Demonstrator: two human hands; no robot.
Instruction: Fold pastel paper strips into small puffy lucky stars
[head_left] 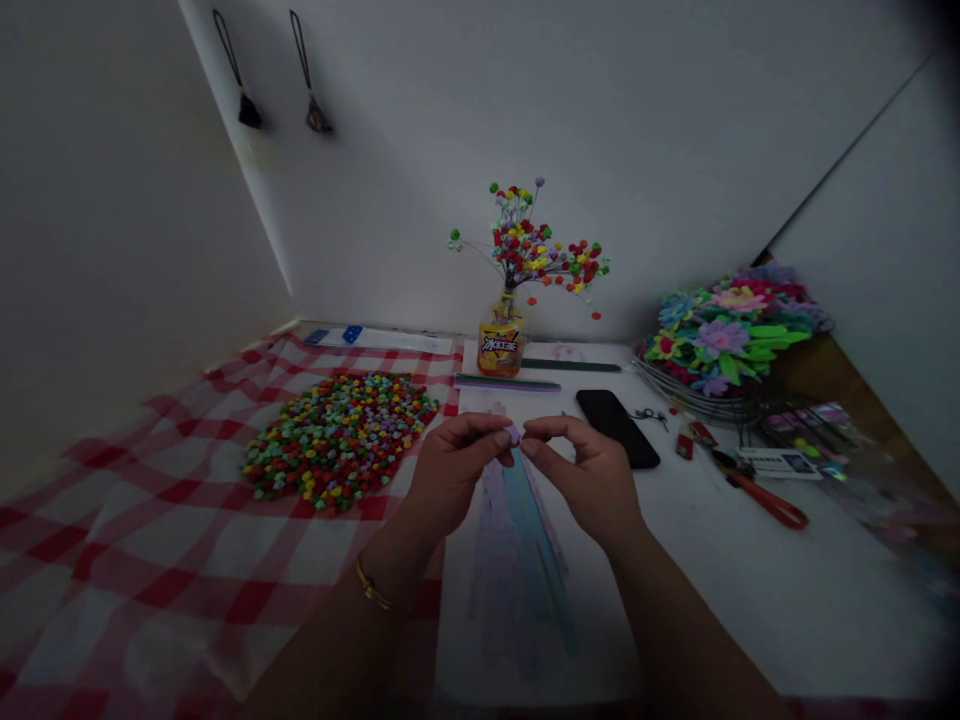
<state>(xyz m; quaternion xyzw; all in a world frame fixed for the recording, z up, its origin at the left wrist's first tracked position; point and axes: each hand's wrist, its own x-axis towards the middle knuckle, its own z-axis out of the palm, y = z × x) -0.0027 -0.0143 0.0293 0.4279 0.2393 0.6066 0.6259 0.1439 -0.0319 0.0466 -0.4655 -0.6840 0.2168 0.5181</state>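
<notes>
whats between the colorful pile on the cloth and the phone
In the head view: the left hand and right hand, with a small purple piece at their fingertips.

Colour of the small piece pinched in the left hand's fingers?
Light purple. The small piece shows in the head view, the only one.

We see a thin, gold-coloured, metallic-looking bracelet [365, 580] circling the left wrist, below the bare left hand [450, 475]. Its band is narrow and curved, with a small thicker part whose detail we find too dim to tell. The slim left forearm [330, 630] and right forearm [690, 620] look bare to us, as does the right hand [592, 480], slender-fingered like the left.
</notes>
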